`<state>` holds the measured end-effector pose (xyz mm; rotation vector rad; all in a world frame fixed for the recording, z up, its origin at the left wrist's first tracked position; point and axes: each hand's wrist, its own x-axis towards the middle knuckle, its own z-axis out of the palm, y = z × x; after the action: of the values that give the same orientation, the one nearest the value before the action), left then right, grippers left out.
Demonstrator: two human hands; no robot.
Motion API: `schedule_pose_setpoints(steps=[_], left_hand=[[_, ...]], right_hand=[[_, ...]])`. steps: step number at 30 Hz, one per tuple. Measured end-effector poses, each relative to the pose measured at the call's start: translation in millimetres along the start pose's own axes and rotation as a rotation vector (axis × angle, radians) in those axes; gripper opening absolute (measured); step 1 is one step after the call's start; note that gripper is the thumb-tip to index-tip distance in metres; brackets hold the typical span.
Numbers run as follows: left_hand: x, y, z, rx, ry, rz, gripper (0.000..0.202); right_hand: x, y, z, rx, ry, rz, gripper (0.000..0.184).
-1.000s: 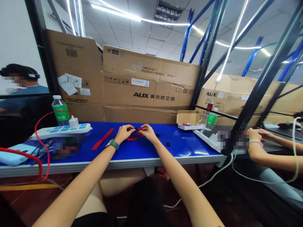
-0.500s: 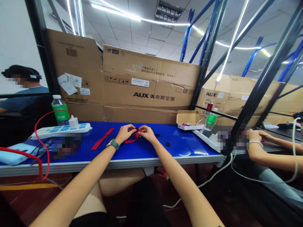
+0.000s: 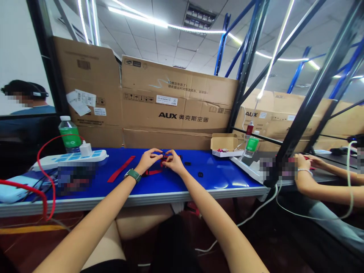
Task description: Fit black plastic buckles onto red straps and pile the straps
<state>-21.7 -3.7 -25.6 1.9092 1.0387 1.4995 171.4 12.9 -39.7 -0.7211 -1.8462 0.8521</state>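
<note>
The left grip (image 3: pixel 148 160) and right grip (image 3: pixel 174 162) are close together, clamped on a red strap (image 3: pixel 152 172) at its black buckle (image 3: pixel 164 154), over the bench (image 3: pixel 227 170). A second red strap (image 3: pixel 121 168) lies left of the left grip; a black clip (image 3: pixel 200 174) sits right of the right grip.

AUX cardboard cartons (image 3: pixel 176 102) behind blue workbench (image 3: pixel 218 170)

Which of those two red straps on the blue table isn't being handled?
The straight one lying alone, away from the left hand and right hand. The other strap lies under those hands.
</note>
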Motion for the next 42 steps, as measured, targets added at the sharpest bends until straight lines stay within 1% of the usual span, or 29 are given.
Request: schedule_pose_setpoints(steps=[2,4,6,10,14,17,20,23,28,32,34,39,42], left_hand=[[0.9,0.1,1.8,-0.036,-0.017,-0.007,0.050],[2.1,-0.9,3.6,-0.060,-0.002,-0.013,0.051],[3.0,-2.4,4.2,-0.068,0.015,-0.018,0.052],[3.0,-3.1,2.1,-0.061,0.061,-0.017,0.052],[2.0,-1.1,0.8,-0.096,0.040,-0.005,0.055],[2.5,-1.1,1.6,-0.127,0.046,-0.009,0.052],[3.6,-2.9,2.4,-0.162,0.079,-0.023,0.053],[4.1,-4.3,2.6,-0.149,0.116,-0.034,0.051],[3.3,-4.1,3.8,-0.151,0.057,-0.034,0.047],[3.7,-6.2,5.1,-0.154,0.017,0.000,0.045],[4.4,-8.1,4.8,-0.114,-0.005,0.018,0.043],[4.7,-9.4,1.7,0.043,0.015,0.081,0.038],[3.2,-7.2,-0.2,0.106,-0.042,0.099,0.035]], right_hand=[[-1.5,-5.0,0.1,-0.044,0.036,-0.039,0.046],[-3.0,-9.9,1.1,-0.097,0.055,-0.066,0.043],[-4.3,-13.1,2.9,-0.141,0.050,-0.087,0.041],[-6.1,-15.1,6.9,-0.158,0.047,-0.142,0.043],[-6.7,-17.6,8.9,-0.217,0.075,-0.158,0.037],[-6.3,-20.2,10.1,-0.213,0.096,-0.171,0.037],[-5.9,-21.6,11.2,-0.179,0.117,-0.197,0.039],[-5.4,-21.3,11.5,-0.169,0.143,-0.205,0.038],[-3.4,-16.9,10.2,-0.173,0.197,-0.177,0.038],[-2.4,-13.3,8.9,-0.162,0.186,-0.180,0.037],[-2.7,-13.3,8.1,-0.192,0.174,-0.196,0.035],[-4.2,-15.3,7.3,-0.310,0.182,-0.218,0.041],[-4.8,-15.0,7.7,-0.402,0.144,-0.220,0.045]])
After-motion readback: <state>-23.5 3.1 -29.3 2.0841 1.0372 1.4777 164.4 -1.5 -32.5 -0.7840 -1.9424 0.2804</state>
